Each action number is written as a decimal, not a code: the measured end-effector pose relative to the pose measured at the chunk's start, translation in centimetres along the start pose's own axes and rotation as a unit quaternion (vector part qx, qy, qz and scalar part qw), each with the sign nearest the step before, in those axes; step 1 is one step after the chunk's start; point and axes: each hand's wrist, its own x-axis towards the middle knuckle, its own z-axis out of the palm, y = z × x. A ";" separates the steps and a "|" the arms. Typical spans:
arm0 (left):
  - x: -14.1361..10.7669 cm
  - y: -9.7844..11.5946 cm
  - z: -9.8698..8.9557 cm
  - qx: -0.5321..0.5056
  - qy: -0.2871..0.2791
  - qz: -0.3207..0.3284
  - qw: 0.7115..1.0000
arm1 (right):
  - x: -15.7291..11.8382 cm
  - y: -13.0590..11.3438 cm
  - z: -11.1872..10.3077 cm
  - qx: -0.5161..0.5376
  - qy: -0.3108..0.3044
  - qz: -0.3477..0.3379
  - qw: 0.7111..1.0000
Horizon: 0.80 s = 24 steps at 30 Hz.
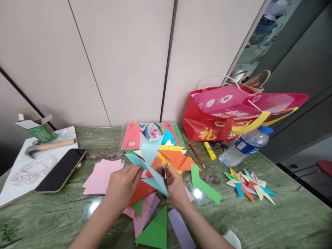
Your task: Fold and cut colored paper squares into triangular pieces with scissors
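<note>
My left hand (123, 184) pinches a folded light blue paper (150, 175) near the middle of the table. Just to its right, my right hand (174, 183) is closed around small scissors (165, 173), whose blades point up and away beside the blue paper. Behind both hands lie a loose light blue sheet (149, 149) and folded orange paper (174, 158). Pink sheets (102, 177) rest left of my left hand. Nearer to me are a green paper triangle (155, 230) and a purple strip (181, 228). A bent green strip (204, 186) lies right of my right hand.
A red bag (204, 121), a water bottle (245, 147), a glue stick (210, 150) and a red pencil (196, 155) stand or lie at the right. A paper star (250, 185) is nearer. At left are a phone (62, 169), a hammer (54, 145) and a small box (41, 133).
</note>
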 end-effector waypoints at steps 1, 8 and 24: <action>0.0 0.0 0.2 -0.010 0.005 0.004 1.000 | 0.0 0.1 0.0 0.005 0.008 0.004 1.000; -0.1 1.1 0.5 -0.104 0.090 -0.038 0.990 | 0.3 0.4 -0.7 0.029 0.079 0.018 0.996; 0.6 1.5 1.7 -0.547 -0.100 -0.476 0.681 | -0.2 0.1 0.1 0.083 0.067 0.097 0.990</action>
